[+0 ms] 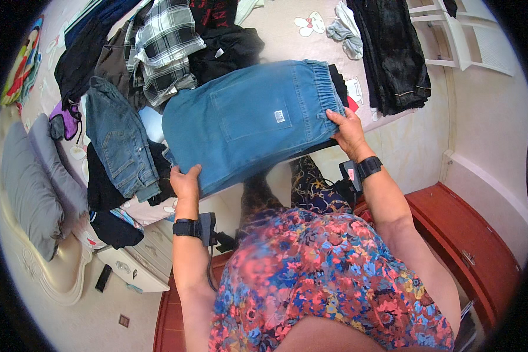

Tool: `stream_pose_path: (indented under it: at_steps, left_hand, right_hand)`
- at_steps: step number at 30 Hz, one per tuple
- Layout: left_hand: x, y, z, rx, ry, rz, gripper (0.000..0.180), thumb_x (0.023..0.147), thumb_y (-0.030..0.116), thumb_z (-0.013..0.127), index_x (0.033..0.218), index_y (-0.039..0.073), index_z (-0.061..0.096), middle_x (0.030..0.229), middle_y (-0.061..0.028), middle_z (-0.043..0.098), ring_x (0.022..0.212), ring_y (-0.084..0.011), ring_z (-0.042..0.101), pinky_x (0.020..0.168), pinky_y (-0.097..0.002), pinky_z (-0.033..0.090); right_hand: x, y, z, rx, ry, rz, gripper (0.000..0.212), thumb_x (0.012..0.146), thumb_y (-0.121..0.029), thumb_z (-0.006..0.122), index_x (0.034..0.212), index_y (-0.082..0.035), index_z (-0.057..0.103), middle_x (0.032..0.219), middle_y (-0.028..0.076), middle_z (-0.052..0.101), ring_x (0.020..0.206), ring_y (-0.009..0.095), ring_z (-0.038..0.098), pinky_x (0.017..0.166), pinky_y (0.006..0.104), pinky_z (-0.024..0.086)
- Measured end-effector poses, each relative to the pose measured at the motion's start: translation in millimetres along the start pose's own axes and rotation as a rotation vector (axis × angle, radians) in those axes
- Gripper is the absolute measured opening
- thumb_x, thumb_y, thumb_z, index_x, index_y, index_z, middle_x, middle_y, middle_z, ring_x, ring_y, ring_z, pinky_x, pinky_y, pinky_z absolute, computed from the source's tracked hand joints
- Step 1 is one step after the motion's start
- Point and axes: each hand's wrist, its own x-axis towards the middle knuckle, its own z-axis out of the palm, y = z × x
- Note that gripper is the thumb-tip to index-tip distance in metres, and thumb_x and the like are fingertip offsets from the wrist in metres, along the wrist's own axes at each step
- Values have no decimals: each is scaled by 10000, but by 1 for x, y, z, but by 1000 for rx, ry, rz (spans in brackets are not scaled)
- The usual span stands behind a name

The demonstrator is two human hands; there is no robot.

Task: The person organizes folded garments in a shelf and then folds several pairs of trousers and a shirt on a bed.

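A pair of blue denim pants (252,117), folded lengthwise, spans the space between my hands over the bed's near edge. Its gathered elastic waistband lies at the right, and a large patch pocket with a small white label faces up. My right hand (349,132) grips the waistband end, thumb on top. At the other end my left hand (186,183) pinches the lower left corner, its fingers partly hidden beneath the cloth. Some black fabric shows from under the waistband end.
Left of the pants lie darker folded jeans (120,138); behind them are a plaid shirt (161,47) and black clothes (229,53). Black trousers (393,58) and grey socks (347,35) rest at the far right. Grey pillows (29,188) stand by the headboard, a white nightstand (135,267) below.
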Motion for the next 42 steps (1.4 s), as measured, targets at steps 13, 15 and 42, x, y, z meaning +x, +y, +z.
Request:
stream_pose_path:
  at_steps: [13,15,42]
  left_hand:
    - [-6,-30,-12,-320,-29,-128,176,702,-44,588,874,-13,571,853,-88,621,773,-198,588,730,-308,474]
    - [-12,-9,-8,-601,-181,-208,278,732,-26,552,1010,-26,538,945,-107,608,803,-224,600,769,-339,491]
    - [-96,-1,-186,-431,374,-64,571,838,97,538,1334,-2,274,1181,-153,529,1000,-238,554,822,-363,465]
  right_hand:
    - [13,-2,-11,-74,-46,7,272,818,7,564,1083,21,505,981,101,605,867,200,602,764,362,518]
    - [13,-6,-21,-114,-83,-35,275,814,13,561,1084,24,512,998,109,604,884,203,600,772,359,519]
    - [-5,-90,257,-364,-765,-779,352,735,-127,655,1046,17,575,877,139,641,760,171,620,700,291,510]
